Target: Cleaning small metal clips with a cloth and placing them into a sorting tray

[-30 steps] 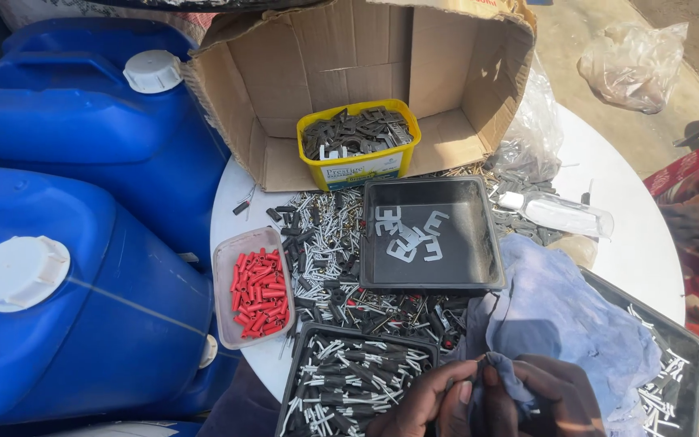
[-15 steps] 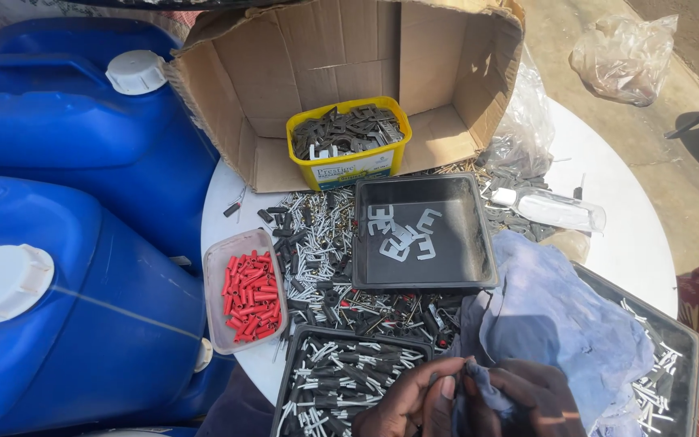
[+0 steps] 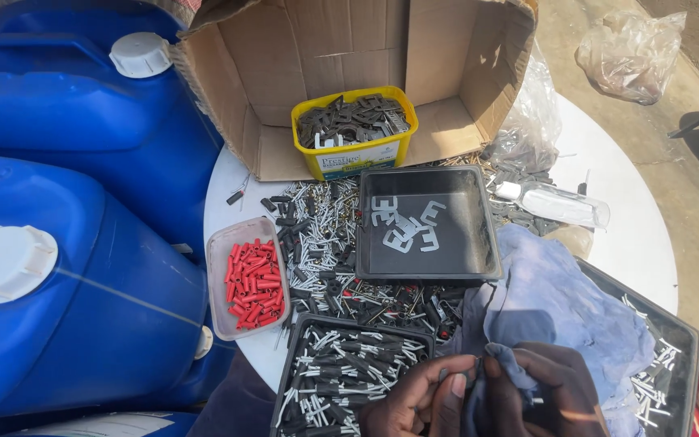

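Both hands' grip (image 3: pixel 479 396) pinched on blue cloth (image 3: pixel 560 299), perhaps a small part inside

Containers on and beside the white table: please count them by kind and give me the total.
Blue jerrycans: 2
Black trays: 3
Yellow tub: 1
Clear tub of red pieces: 1
Cardboard box: 1
Total: 8
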